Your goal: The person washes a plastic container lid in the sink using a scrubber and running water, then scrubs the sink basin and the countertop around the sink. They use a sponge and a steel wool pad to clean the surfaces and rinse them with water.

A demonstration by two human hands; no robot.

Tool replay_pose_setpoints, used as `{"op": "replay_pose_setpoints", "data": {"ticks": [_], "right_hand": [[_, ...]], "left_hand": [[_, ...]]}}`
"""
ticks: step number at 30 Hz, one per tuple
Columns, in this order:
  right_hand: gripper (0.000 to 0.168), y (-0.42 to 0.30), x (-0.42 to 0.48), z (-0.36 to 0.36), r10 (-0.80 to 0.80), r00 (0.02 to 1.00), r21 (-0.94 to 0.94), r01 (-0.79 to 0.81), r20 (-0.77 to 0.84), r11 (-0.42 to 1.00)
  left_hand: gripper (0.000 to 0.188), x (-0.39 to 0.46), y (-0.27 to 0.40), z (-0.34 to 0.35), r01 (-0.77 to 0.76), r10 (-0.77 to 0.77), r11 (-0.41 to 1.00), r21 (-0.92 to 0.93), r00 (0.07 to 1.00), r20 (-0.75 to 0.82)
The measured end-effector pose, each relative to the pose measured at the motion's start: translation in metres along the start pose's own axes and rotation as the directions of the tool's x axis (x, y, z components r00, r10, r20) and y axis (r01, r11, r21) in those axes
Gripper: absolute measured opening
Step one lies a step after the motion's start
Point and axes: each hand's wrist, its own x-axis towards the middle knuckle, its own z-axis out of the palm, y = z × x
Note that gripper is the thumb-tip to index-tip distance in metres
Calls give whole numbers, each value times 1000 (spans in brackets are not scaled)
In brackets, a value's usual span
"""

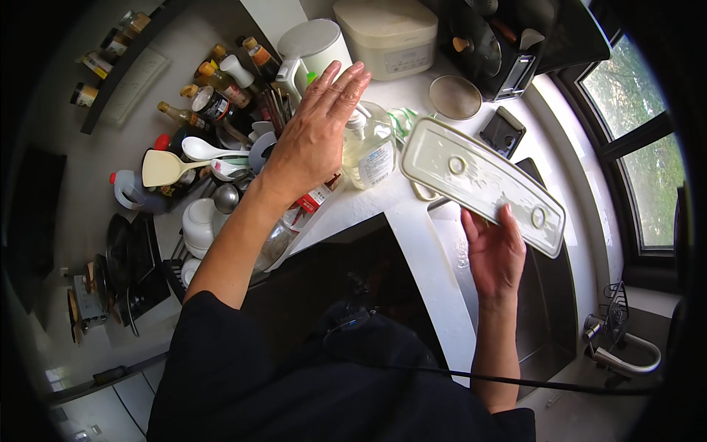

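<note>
My right hand [497, 265] grips the lower long edge of a pale rectangular plastic lid [486, 179], thumb on the upper face. The lid is tilted; two round rings and wet patches show on its face. With its fingers stretched out, my left hand [315, 132] is over a clear pump bottle [362, 152] of pale liquid that bears a printed label. Part of the pump head is hidden behind the hand, and I cannot tell whether the palm touches it. A green-and-white cloth or net [403, 120] lies just behind the bottle.
At the back stand a white kettle [312, 41] and a cream rice cooker [386, 33]. Sauce bottles [221, 83], utensils and white bowls [199, 224] crowd the left. The sink [547, 320] and faucet [635, 359] are at right. A black cable [508, 380] crosses in front of me.
</note>
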Motion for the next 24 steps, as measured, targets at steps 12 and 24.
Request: {"op": "replay_pose_setpoints", "data": {"ticks": [12,24], "right_hand": [[39,49,34,44,76,997,-42,-77,-23,996],[40,54,45,33,82,996,-57,-85,-45,995]], "left_hand": [[48,-11,-38,32,-38,37,998,-41,999,-18],[55,-19,-46,50,-5,6,1000,-25,1000,30]]}}
